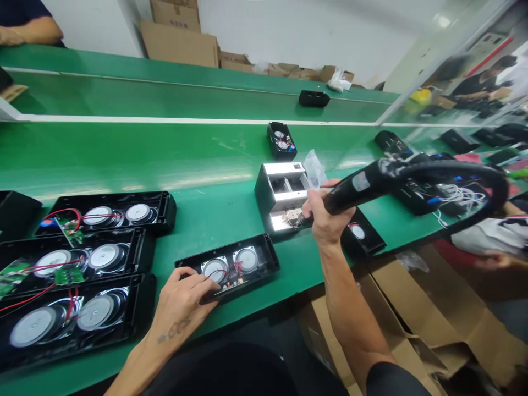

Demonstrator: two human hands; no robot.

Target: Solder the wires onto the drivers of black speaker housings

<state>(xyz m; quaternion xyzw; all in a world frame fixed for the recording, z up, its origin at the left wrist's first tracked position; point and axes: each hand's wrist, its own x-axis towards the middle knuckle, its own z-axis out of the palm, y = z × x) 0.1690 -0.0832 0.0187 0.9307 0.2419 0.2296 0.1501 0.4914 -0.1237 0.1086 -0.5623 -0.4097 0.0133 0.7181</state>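
Observation:
My left hand (184, 293) rests on the near edge of an open black speaker housing (264, 256), fingers pressed on its rim beside two round drivers and red wires. My right hand (324, 215) is wrapped round a black electric screwdriver (363, 184) with a thick black cable looping to the right. The tool's tip sits at a small silver and black box (277, 195) with open compartments, just beyond the housing.
Three open speaker housings (103, 212) with drivers and green circuit boards lie at the left. More black units (281, 140) lie along the green bench (165, 159). Another person's arm (28, 32) shows at far left. Cardboard boxes (416, 324) stand below the bench edge.

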